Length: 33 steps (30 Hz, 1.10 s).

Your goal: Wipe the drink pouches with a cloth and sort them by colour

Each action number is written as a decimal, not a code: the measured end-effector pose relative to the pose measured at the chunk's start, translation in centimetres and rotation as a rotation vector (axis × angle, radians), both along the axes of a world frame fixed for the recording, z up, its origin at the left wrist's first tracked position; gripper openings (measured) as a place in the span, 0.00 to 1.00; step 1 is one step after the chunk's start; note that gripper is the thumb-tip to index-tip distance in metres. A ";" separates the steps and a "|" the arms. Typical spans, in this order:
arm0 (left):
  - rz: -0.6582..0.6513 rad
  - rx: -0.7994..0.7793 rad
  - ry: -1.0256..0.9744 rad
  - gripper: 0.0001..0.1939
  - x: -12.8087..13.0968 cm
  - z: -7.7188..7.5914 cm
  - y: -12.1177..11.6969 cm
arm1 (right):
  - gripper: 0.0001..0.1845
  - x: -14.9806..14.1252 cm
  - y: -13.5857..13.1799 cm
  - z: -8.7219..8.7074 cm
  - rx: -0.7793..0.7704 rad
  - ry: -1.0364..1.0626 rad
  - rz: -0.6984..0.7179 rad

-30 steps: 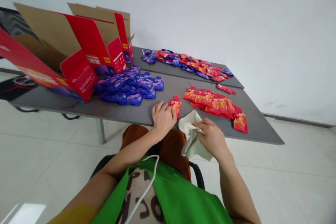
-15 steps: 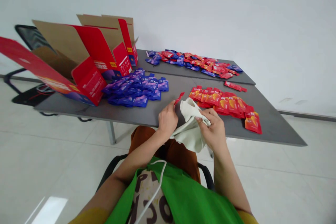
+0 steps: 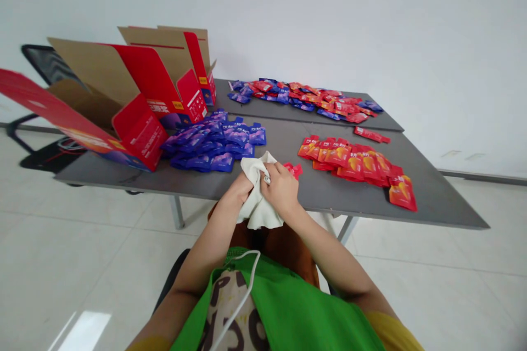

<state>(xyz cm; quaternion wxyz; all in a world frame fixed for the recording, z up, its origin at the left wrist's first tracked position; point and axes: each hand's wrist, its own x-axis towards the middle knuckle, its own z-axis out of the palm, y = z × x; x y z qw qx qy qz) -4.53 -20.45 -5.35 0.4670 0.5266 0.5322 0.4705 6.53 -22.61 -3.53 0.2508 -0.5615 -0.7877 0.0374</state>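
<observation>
A pale cloth (image 3: 259,197) is bunched between both hands at the table's near edge. My left hand (image 3: 240,189) is closed at the cloth's left side, most of its fingers covered by the folds. My right hand (image 3: 280,186) grips the cloth from the right, fingers bent over it. Just beyond the right knuckles a crumpled red pouch (image 3: 293,170) shows; whether the hand touches it cannot be made out. Left of the hands lies a heap of blue-purple pouches (image 3: 222,142). To the right, red-orange pouches (image 3: 354,162) overlap in a row.
Red cardboard boxes (image 3: 142,134) with raised flaps stand on the left of the grey table (image 3: 436,197). Mixed red and blue pouches (image 3: 304,96) are piled along the back. One red pouch (image 3: 371,135) lies alone at right. Behind the boxes is a chair (image 3: 45,66).
The cloth and my right hand have moved left to meet my left hand. The red pouch, earlier sticking up from my left fingers, now shows beyond my right hand.
</observation>
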 end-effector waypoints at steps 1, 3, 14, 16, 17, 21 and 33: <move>-0.026 -0.075 -0.107 0.19 -0.1 0.1 -0.1 | 0.18 0.0 0.0 0.0 -0.007 -0.034 -0.047; -0.104 -0.238 -0.375 0.16 -0.3 0.3 -0.3 | 0.17 0.3 0.3 -0.1 -0.030 -0.099 -0.164; -0.200 -0.442 -0.798 0.10 -2.3 0.9 -0.2 | 0.14 0.9 2.7 0.1 -0.015 -0.319 -0.171; -0.192 -0.514 -0.864 0.13 -2.3 1.0 0.2 | 0.12 0.6 1.6 0.2 0.001 -0.324 -0.027; -0.185 -0.540 -0.892 0.14 -2.3 1.1 0.3 | 0.11 0.4 1.1 0.2 0.010 -0.329 0.045; -0.116 -0.545 -0.955 0.17 -1.7 1.2 0.5 | 0.09 0.4 -0.3 0.0 0.021 -0.302 0.172; 0.046 -0.332 -0.754 0.14 -0.3 0.3 -1.4 | 0.17 3.4 5.6 0.2 -0.123 -0.219 -0.223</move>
